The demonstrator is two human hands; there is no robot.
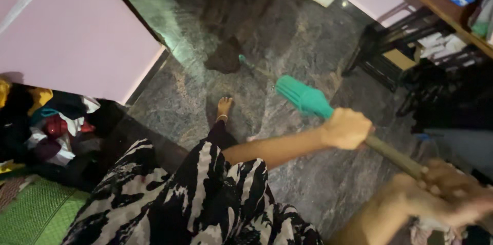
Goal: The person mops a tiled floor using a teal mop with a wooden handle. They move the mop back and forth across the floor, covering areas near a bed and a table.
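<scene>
Your left hand is wrapped tight around the olive-brown stick of a broom, fingers closed over it just behind the teal plastic collar. Your right hand also grips the same stick, higher up toward you at the lower right of the head view; it is blurred, though the fingers look curled around the handle. From the collar a thin stem runs forward and down to the dark broom head, which rests on the grey marbled floor well ahead of your bare foot. You wear a black-and-white patterned garment that fills the bottom centre. To your left stands a pink wall, with a heap of mixed clothes at its base and a green woven mat nearer you. To your right a dark rack holds papers below a wooden shelf. Judging by the pose, you are mid-sweep, with the head planted on the floor away from you. A next stroke would call for keeping both grips firm and drawing the head across the floor clear of your foot.
</scene>
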